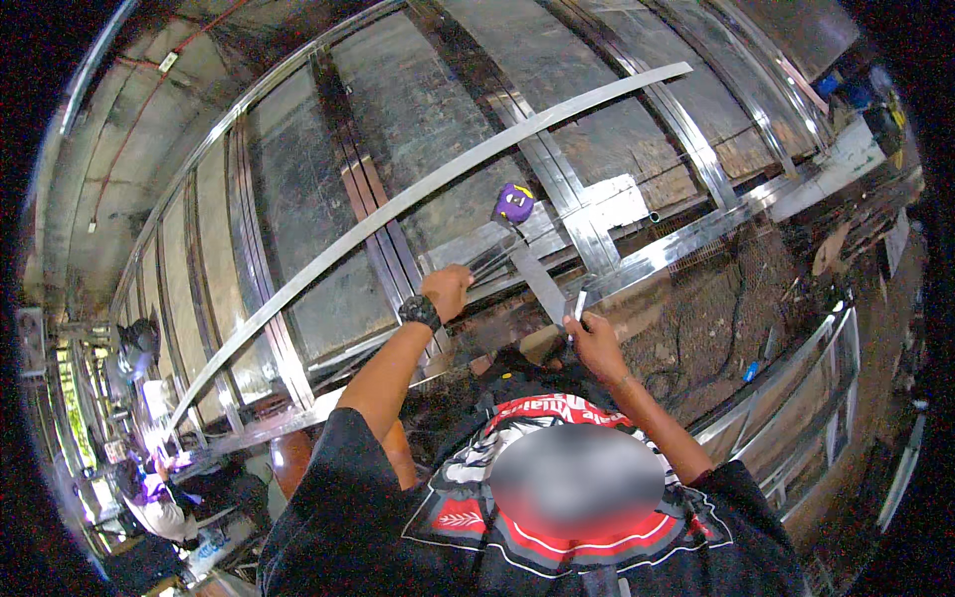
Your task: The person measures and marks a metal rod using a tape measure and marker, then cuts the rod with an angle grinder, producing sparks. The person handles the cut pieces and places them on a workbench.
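My left hand (448, 290), with a black watch at its wrist, is closed at the near end of a thin metal bar (489, 261). That bar slants up and away over the frame's near side. A flat grey metal strip (538, 283) runs from the bar's far end back toward my right hand; I cannot tell whether the two are joined. In my right hand (596, 346) a slim white pen-like stick (579, 301) is pinched upright, beside the strip's near end. Beyond both hands, a purple and yellow tape measure (515, 203) rests on the metalwork.
A large metal frame (617, 267) with several crossbars spans the view. Across it lies a long, light metal strip (428, 191). A bright metal plate (612, 202) is right of the tape measure. At the lower left, another person (164, 512) works near a bright glow. Another frame (841, 368) stands right.
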The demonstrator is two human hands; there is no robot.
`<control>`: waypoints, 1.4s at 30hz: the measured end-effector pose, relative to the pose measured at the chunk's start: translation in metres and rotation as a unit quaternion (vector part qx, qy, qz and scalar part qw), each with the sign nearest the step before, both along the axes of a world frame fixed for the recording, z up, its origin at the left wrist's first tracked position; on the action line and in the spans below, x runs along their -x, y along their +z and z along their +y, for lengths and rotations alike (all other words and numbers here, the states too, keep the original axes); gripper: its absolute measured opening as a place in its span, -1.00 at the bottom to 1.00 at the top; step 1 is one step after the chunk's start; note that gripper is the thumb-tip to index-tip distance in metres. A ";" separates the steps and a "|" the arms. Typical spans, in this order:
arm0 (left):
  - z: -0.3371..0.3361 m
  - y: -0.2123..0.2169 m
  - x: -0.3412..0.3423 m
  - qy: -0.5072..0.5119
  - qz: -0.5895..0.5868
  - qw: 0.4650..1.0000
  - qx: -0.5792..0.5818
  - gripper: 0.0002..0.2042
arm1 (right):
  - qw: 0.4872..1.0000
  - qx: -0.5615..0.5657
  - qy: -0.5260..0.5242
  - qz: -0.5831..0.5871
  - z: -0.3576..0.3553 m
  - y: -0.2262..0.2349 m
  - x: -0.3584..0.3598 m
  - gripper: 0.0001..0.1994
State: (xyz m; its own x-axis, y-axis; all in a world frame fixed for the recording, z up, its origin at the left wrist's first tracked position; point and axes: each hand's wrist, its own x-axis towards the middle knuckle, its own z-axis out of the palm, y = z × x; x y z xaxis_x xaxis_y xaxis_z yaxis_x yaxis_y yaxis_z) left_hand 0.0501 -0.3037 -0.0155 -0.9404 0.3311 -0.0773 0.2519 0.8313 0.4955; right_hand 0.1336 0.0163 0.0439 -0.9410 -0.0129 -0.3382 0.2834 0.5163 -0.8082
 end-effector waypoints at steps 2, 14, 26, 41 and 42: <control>0.003 0.005 0.007 0.043 -0.013 0.999 -0.007 -0.81 | 1.000 0.018 0.004 -0.024 0.004 -0.001 0.001 -0.58; -0.001 0.019 0.026 0.111 -0.062 0.992 -0.005 -0.74 | 0.996 0.052 0.044 -0.061 0.008 -0.009 0.000 -0.53; -0.008 0.000 0.035 0.127 -0.052 0.990 -0.013 -0.73 | 0.988 -0.023 -0.117 0.094 0.018 0.023 0.011 -0.63; 0.190 0.312 -0.055 -0.004 -0.161 0.767 -0.621 -0.64 | 0.819 0.441 -0.298 0.214 0.132 0.198 0.036 -0.78; 0.205 0.343 -0.066 -0.074 -0.191 0.723 -0.660 -0.62 | 0.820 0.457 -0.273 0.211 0.141 0.208 0.040 -0.77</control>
